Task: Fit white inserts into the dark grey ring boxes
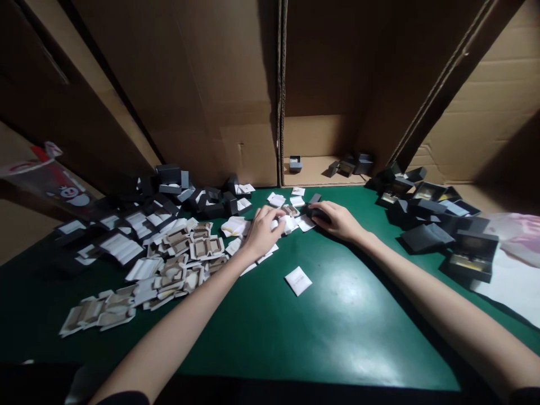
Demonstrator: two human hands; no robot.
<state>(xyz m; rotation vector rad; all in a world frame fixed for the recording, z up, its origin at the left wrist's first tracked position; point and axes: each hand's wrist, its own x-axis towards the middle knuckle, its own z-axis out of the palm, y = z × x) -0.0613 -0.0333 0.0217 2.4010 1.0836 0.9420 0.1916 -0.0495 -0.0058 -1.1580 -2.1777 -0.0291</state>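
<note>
My left hand (264, 229) is closed around a small white piece (288, 225) at the middle of the green table, beside loose white papers (235, 226). To its right, my right hand (333, 219) has its fingers curled over a small black box (319, 214). Between and just beyond the hands lie a beige insert (291, 210) and a few white slips (297, 201). Nearer to me, a square white packet (298, 280) lies flat on the table.
Many beige and white inserts (206, 246) and black boxes (169, 188) are heaped at the left. Open black boxes (472, 256) stand at the right by a white sheet (512, 281). Cardboard walls (189, 84) rise behind the green table (337, 337).
</note>
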